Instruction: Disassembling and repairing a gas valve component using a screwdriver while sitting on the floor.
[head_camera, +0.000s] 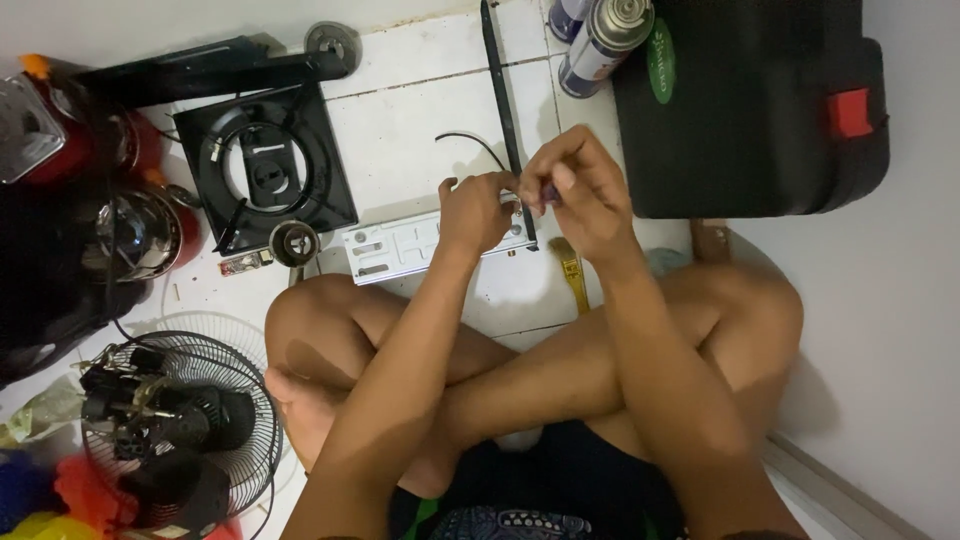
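At twelve o'clock from your crossed legs, your left hand (478, 212) pins the white metal bracket (400, 243) on the tiled floor (420, 120) while your right hand (580, 190) pinches a small dark tool, so keep the bracket flat and press straight down.

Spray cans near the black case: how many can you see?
2. Both spray cans stand at the top edge, left of the black case: one nearer the case, the other cut off by the frame. More may lie outside the view.
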